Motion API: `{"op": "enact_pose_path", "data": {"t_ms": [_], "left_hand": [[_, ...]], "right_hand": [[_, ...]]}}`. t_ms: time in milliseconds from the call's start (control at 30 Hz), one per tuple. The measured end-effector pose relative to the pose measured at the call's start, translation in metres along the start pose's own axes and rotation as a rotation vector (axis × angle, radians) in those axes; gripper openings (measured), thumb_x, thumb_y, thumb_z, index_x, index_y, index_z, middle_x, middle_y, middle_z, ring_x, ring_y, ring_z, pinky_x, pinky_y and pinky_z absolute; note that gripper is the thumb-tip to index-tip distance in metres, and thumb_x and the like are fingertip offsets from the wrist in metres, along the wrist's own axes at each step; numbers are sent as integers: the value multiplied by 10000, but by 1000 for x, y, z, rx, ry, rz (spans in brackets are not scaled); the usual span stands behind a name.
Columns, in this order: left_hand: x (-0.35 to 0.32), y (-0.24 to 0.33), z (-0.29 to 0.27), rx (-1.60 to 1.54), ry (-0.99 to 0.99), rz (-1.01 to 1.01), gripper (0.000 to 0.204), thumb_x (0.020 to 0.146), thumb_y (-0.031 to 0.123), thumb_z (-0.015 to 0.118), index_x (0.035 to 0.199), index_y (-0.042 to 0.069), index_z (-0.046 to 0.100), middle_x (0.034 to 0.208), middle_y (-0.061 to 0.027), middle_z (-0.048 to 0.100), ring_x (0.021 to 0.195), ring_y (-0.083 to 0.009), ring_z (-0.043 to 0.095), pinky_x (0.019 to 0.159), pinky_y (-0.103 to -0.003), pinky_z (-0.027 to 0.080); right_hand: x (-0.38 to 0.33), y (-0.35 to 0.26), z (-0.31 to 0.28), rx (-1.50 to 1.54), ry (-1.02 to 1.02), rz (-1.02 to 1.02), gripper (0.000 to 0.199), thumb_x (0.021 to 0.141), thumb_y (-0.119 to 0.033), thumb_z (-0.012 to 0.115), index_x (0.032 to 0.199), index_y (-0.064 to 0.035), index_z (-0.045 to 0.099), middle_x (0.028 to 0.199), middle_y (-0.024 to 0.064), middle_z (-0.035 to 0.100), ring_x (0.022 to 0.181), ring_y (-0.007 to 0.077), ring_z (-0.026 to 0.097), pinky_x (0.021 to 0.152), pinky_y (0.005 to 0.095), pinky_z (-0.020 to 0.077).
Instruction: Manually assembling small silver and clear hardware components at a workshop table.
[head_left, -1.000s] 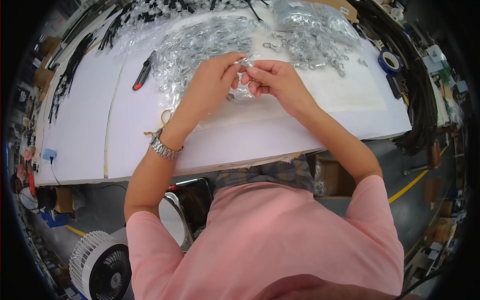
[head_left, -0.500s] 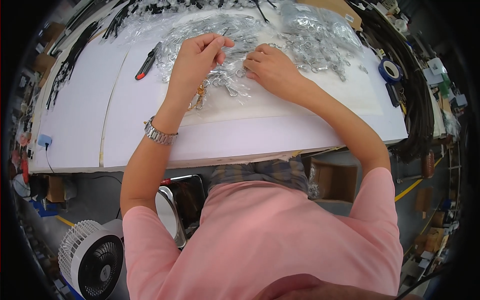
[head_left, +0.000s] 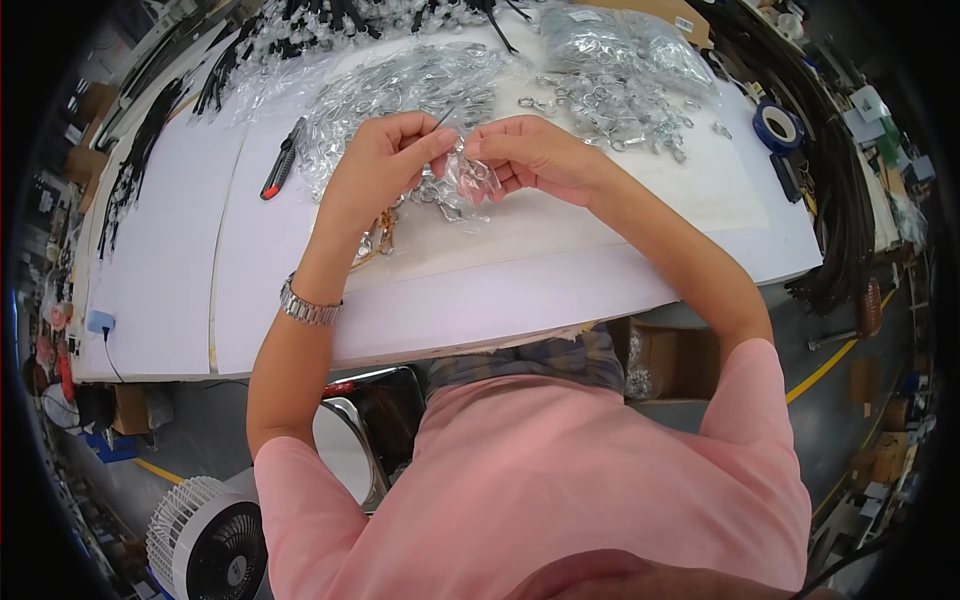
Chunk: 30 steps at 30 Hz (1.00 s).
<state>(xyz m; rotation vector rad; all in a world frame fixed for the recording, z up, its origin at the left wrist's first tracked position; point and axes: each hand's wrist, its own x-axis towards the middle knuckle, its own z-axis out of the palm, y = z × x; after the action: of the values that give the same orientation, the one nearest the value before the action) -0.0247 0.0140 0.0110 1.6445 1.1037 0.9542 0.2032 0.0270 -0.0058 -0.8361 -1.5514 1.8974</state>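
Blue tape roll (head_left: 779,126), red-handled cutter (head_left: 279,165), perhaps a fan (head_left: 208,546).

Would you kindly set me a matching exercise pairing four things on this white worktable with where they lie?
Things:
1. red-and-black utility knife
2. blue roll of tape
3. small clear plastic bag
4. loose pile of silver metal rings

Places:
A. between the left hand and right hand
B. near the table's right edge
C. left of the left hand
D. beyond the right hand

Pairs: 1-C, 2-B, 3-A, 4-D

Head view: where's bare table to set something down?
Free: white table left of the left hand, below the red-handled cutter; also the near strip under both forearms. Crowded: far edge, with bagged clips, loose metal clasps, blue tape roll.
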Motion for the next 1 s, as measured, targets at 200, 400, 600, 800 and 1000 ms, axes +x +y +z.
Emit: {"op": "enact_pose_path", "data": {"t_ms": [200, 400, 600, 800, 1000], "left_hand": [[-2, -3, 5, 228, 7, 109, 349, 978, 243, 678, 725, 16, 601, 656, 32, 572, 573, -51, 447, 522, -231, 326], [-5, -6, 20, 218, 91, 167, 268, 992, 229, 658, 831, 15, 643, 698, 44, 584, 576, -31, 427, 526, -212, 322], [-3, -1, 14, -39, 96, -6, 246, 988, 240, 680, 1061, 7, 703, 754, 25, 652, 518, -1, 401, 459, -191, 293], [-7, -2, 42, -167, -11, -19, 326, 985, 216, 692, 1197, -27, 643, 776, 25, 639, 486, -3, 369, 432, -195, 252], [-2, -10, 36, -348, -62, -50, 356, 953, 181, 728, 1221, -33, 634, 795, 5, 667, 493, -4, 400, 431, -179, 260]], "right_hand": [[-2, 15, 0, 155, 10, 58, 299, 1003, -327, 633, 1083, -47, 696, 949, 74, 750, 788, 113, 706, 693, 238, 548], [-6, 22, -1, -30, 29, 63, 269, 1001, -298, 656, 1071, -41, 691, 974, 88, 755, 806, 125, 717, 677, 249, 554], [-9, 14, 1, 191, 293, -139, 238, 1020, -275, 638, 1082, -48, 676, 1114, 113, 742, 936, 129, 707, 809, 273, 562], [7, 28, 10, 344, 361, -349, 219, 1029, -269, 628, 1068, -56, 664, 1096, 69, 714, 980, 127, 668, 921, 306, 528], [2, 25, 24, 333, 343, -335, 228, 1020, -275, 636, 1072, -56, 675, 1011, 33, 710, 934, 123, 662, 892, 294, 521]]}}
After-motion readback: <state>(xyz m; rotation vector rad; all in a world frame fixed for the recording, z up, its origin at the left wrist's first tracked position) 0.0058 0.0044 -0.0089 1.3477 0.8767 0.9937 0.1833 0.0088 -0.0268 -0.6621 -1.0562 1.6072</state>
